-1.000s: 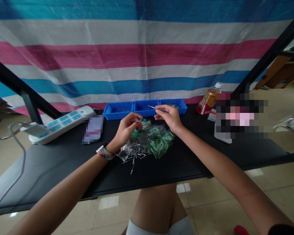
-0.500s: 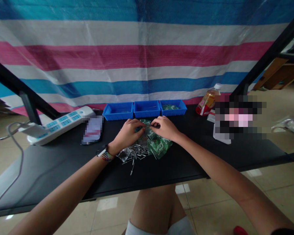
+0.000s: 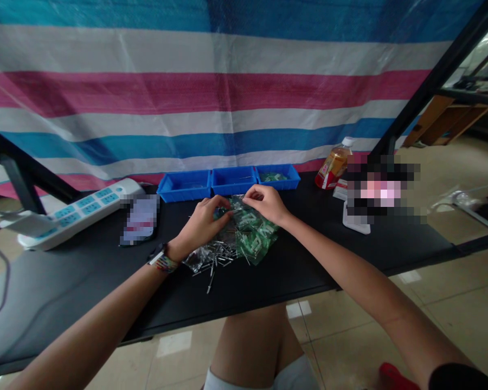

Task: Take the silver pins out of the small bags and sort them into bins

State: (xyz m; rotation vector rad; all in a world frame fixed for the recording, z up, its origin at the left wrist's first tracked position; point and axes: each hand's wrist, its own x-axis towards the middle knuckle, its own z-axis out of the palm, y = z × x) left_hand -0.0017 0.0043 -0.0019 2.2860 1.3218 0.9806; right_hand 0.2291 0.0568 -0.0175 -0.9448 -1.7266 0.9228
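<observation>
Fingers of both hands work at the top of a heap of small clear packets with green print (image 3: 250, 233), which lies at the middle of the black bench (image 3: 309, 260), just in front of three blue bins (image 3: 228, 181). The left hand (image 3: 203, 222) rests on the near left side of the heap, fingers curled down onto the plastic; whether it pinches one packet or only presses on the pile cannot be told. The right hand (image 3: 266, 203) hovers over the far edge with thumb and forefinger drawn nearly closed on something small and pale, too small to name. Loose metal pins (image 3: 211, 260) lie scattered at the heap's near left edge.

To do this well, judging by the layout, one hand should hold a single packet steady while the other takes one pin by its shaft, with light pressure so that the slippery plastic does not slide and pins do not roll off the bench. A power strip (image 3: 77, 211) lies far left, a bottle (image 3: 332, 168) far right.
</observation>
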